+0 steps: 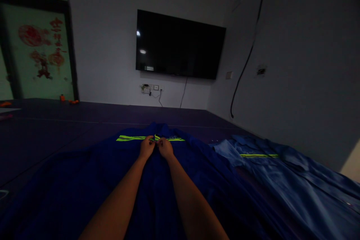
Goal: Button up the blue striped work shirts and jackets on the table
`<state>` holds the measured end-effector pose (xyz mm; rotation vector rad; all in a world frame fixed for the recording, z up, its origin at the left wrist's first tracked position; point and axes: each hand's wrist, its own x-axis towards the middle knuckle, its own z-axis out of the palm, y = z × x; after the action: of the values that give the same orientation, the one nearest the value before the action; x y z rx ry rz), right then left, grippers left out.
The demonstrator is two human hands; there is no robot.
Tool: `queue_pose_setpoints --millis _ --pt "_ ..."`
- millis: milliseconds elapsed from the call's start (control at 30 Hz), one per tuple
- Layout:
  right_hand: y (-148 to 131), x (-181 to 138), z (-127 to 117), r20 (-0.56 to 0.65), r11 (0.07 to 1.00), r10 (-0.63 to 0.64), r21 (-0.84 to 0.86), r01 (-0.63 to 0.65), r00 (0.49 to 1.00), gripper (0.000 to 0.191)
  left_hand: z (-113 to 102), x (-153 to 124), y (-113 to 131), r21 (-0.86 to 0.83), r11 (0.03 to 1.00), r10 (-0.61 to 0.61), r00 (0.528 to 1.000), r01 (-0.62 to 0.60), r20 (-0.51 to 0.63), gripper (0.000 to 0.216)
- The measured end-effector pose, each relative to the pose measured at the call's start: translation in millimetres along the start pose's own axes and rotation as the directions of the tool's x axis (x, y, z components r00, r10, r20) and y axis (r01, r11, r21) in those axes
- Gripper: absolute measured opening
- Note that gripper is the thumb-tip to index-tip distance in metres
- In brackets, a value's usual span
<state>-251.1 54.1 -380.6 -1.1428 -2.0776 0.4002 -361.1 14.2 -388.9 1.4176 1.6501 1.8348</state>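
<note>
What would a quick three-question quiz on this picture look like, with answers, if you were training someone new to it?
1. True or false: the left hand and the right hand are both at the dark blue garment, beside its bright stripe.
2. Fill in the gap: in the picture, the lighter blue garment lies to the ____ of the dark blue one.
3. Short answer: what hangs on the wall, above the sockets?

Key:
1. True.
2. Right.
3. A television.
</note>
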Motion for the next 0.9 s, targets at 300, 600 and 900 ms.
queue_pose_setpoints --millis 300,600,900 --pt "-3.0 -2.1 -0.8 -0.021 0.996 0.0 0.084 0.002 1.0 0.006 -2.7 -1.2 2.4 -0.081 0.996 -0.048 0.999 0.048 0.001 0.031" --pt "1.9 -0.4 1.0 -0.028 0.989 0.024 0.149 -0.02 0.999 0.01 -1.2 -1.5 0.8 -0.234 0.962 -0.146 0.989 0.142 0.001 0.037" --pt "4.0 1.0 2.1 -0.029 0.986 0.033 0.167 -0.027 0.999 0.009 -1.2 -1.0 2.6 -0.313 0.933 -0.186 0.983 0.179 0.008 0.033"
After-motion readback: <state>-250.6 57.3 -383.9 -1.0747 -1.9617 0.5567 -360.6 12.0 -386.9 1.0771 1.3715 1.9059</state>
